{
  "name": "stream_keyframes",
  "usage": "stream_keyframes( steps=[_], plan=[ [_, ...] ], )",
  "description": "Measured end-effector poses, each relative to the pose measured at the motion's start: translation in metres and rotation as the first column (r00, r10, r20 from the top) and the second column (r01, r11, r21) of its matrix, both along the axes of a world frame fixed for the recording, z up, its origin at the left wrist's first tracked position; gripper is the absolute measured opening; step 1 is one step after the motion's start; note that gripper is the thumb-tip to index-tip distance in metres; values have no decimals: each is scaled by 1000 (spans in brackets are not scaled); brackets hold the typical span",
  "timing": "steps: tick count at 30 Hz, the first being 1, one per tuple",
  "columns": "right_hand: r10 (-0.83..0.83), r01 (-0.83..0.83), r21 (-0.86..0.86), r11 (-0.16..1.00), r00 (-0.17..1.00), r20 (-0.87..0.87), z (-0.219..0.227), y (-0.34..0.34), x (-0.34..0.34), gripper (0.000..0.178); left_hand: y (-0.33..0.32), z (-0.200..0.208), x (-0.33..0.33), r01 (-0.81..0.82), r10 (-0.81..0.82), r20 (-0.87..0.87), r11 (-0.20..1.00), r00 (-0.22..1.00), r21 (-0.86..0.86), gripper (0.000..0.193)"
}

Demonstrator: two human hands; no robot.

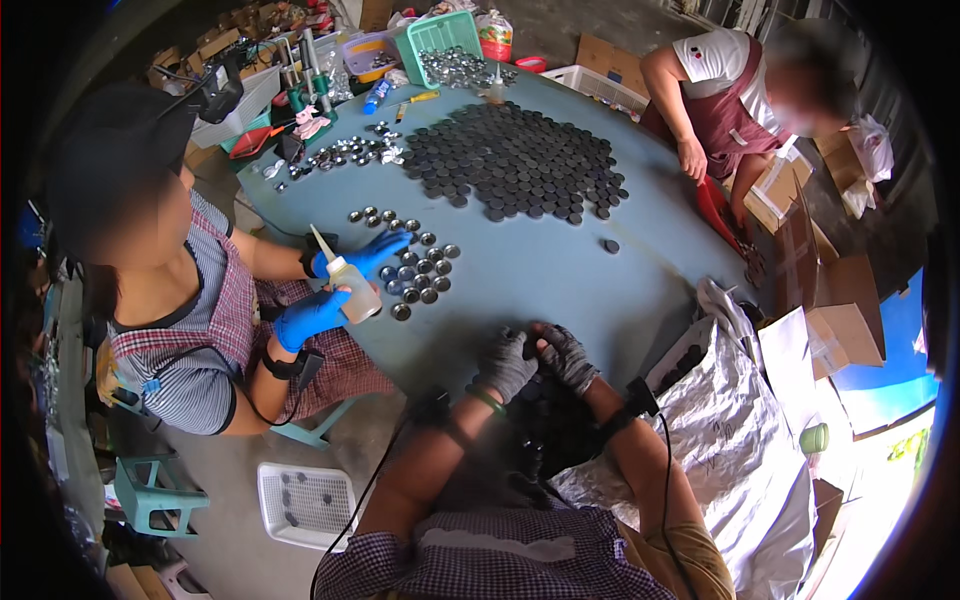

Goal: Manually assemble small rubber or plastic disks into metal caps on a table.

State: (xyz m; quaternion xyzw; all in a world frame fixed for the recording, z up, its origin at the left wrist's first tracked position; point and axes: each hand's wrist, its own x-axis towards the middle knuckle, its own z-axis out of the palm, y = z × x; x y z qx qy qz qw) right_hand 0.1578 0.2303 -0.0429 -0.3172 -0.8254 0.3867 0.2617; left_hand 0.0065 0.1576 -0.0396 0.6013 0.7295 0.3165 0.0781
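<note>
My left hand (508,366) and my right hand (568,360), both in grey fingerless gloves, meet at the near edge of the blue-grey table (590,285). Their fingers are closed and curled inward. A small dark piece shows between them, partly covered by the fingers; its exact shape is hard to make out. Just below the hands lies a heap of dark pieces (540,405), in shadow over my lap. Farther off, a broad spread of black round discs (515,160) covers the table, with a single black disc (610,246) lying apart on the near side.
At left, a blue-gloved co-worker holds a squeeze bottle (352,290) beside shiny metal cups (425,268). Another co-worker tips a red scoop (718,212) at right. A silver sack (715,430) stands by my right arm; a white basket (305,503) sits on the floor.
</note>
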Motion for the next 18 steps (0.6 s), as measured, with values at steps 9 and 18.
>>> stream_keyframes(
  steps=[9, 18],
  plan=[
    [83, -201, 379, 903, 948, 307, 7, -5, -14, 37, -29, -4, -12, -105, -144, 732, 953, 666, 283, 29],
    [171, -339, 442, 830, 910, 377, 13, -24, 4, 37, -54, -7, -29, -7, -248, 907, 964, 340, 266, 28]
  ],
)
